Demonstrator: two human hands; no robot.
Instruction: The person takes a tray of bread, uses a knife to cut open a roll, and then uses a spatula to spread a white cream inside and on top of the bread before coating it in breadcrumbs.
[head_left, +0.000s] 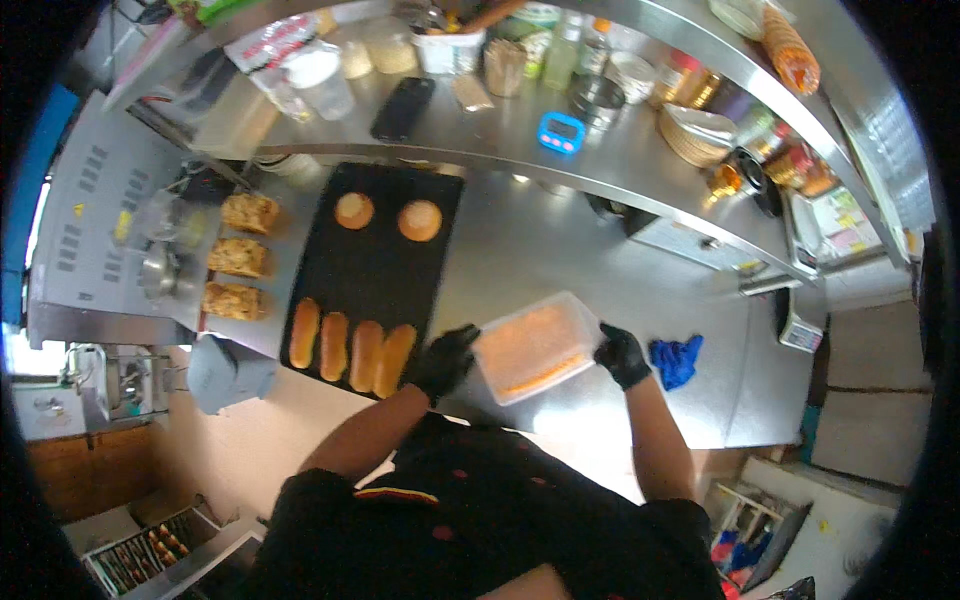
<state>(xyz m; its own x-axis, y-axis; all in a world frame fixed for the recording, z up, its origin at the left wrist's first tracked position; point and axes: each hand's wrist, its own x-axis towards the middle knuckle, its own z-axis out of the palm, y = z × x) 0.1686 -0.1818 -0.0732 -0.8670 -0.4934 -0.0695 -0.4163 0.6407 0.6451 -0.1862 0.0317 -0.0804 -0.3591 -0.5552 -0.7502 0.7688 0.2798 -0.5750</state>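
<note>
Between my two black-gloved hands is a translucent plastic tub, tilted over the steel counter, with an orange crumbly filling inside. My left hand grips its left end, and my right hand grips the right end. Just left of my left hand lies a black baking tray. Several long golden buns line its near edge, and two round buns sit at its far end. To the right of my right hand a crumpled blue cloth rests on the counter.
Three nut-topped loaves stand left of the tray. Across the back runs a steel shelf carrying a blue timer, a black phone, bottles and jars. A digital scale is at the right end, and a grey bin below left.
</note>
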